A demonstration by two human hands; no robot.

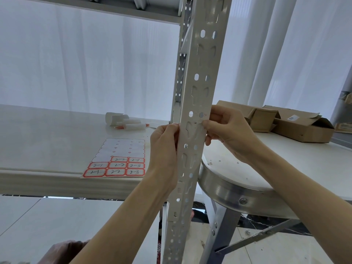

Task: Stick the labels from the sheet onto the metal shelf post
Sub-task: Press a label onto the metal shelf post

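A pale grey perforated metal shelf post [198, 88] runs from top to bottom through the middle of the view. My left hand [163, 149] grips its left edge with fingertips pressed on it. My right hand [226, 134] pinches its right edge at the same height, where a bit of red label edge shows through the holes; most of that label is hidden behind the post. The label sheet [118, 159] lies flat on the white shelf board [47, 141] to the left; its upper rows are peeled and red-bordered labels with handwritten numbers remain in the lower rows.
White markers and a rolled paper strip [123, 121] lie behind the sheet. A round metal-rimmed stool [238, 189] stands right of the post. Open cardboard boxes [285, 121] sit on a white surface at back right. White curtains hang behind.
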